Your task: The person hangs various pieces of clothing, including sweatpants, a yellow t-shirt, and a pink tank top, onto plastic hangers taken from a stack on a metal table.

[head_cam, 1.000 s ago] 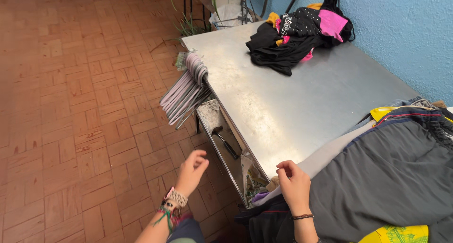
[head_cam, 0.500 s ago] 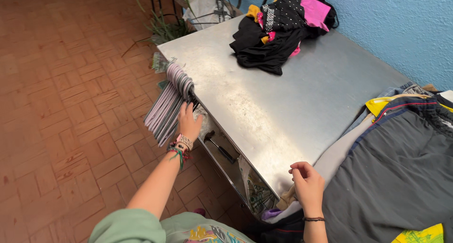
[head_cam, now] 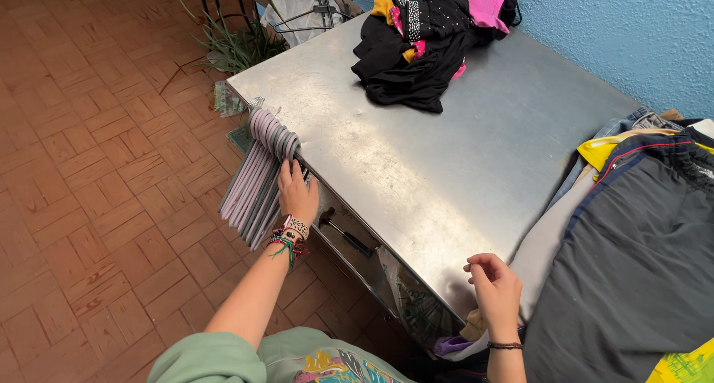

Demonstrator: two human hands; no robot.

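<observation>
A bunch of grey and lilac clothes hangers (head_cam: 256, 167) hangs over the left edge of a steel table (head_cam: 416, 145). My left hand (head_cam: 297, 192) reaches out to them, its fingers touching the nearest hangers by the table edge. My right hand (head_cam: 495, 288) hovers over the table's near edge with loosely curled fingers and holds nothing. It is beside a dark grey garment (head_cam: 632, 264) spread on the right of the table.
A heap of black, pink and yellow clothes (head_cam: 428, 33) lies at the table's far end by the blue wall. More clothes are stacked at the right. Below the tabletop a shelf holds a dark tool (head_cam: 348, 238) and bags. A plant stands on the brick floor (head_cam: 89, 167).
My left hand rose from low over the floor to the hangers and now touches them. The view shifted toward the table's left edge. My right hand stayed near the front edge.
</observation>
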